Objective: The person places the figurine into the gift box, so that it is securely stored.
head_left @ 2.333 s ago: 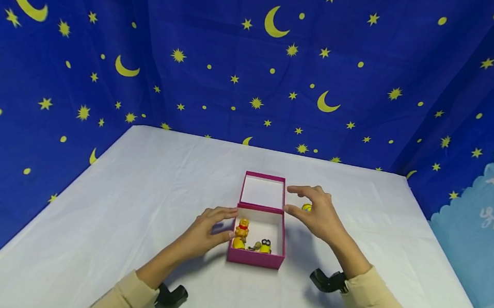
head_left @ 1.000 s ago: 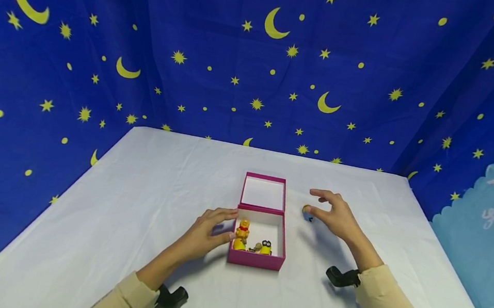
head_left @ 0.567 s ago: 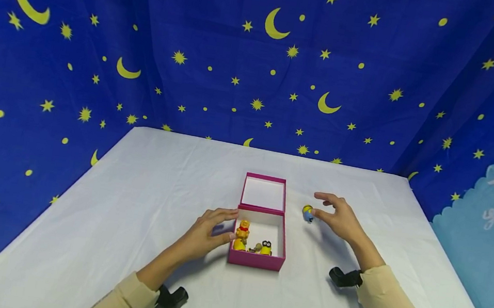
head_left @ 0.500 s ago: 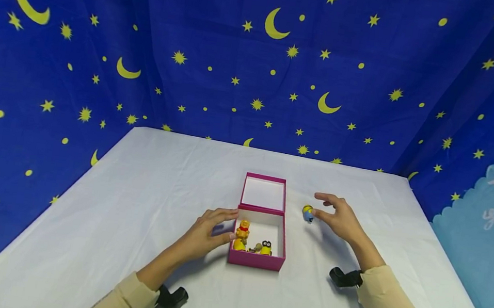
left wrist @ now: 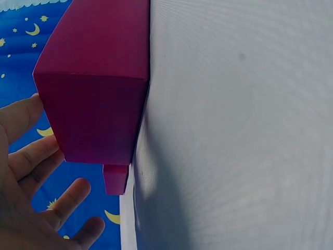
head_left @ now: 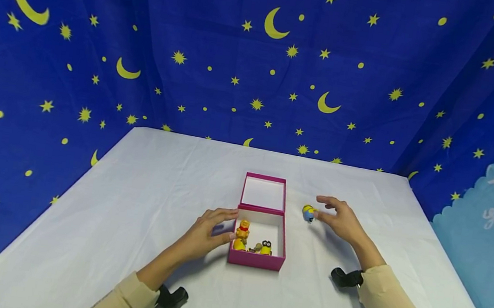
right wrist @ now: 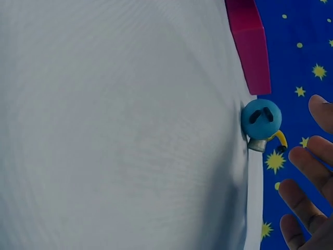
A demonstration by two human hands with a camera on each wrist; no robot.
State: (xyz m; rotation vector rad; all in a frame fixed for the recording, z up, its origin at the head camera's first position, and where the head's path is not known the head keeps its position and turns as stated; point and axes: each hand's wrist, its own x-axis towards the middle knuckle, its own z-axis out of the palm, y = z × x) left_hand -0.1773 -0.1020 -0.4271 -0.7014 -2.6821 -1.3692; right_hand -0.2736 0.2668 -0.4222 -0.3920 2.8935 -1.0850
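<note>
A pink box (head_left: 255, 260) with a white inside stands with its top up, holding several toy figures: a Winnie the Pooh figure (head_left: 243, 229), a yellow minion figure (head_left: 266, 247) with dark goggles, and small pieces beside them. My left hand (head_left: 205, 232) touches the box's left side, its fingertips and thumb along the rim (left wrist: 49, 117). To the right of the box, a blue and yellow minion figure (head_left: 308, 214) lies on the white cloth, its blue underside (right wrist: 261, 120) and dark feet showing in the right wrist view. Just beside it hovers my right hand (head_left: 340, 219), fingers spread and holding nothing.
The box's lid (head_left: 263, 192), white inside with a pink rim, lies directly behind the box. A white cloth (head_left: 169, 175) covers the table. Blue curtains (head_left: 224, 42) with moons and stars hang behind, and a light blue cloth (head_left: 486, 258) hangs at the right.
My right hand has moved away from the lid to the right and slightly lower, baring more of the blue minion figure. The left hand and the box have hardly moved.
</note>
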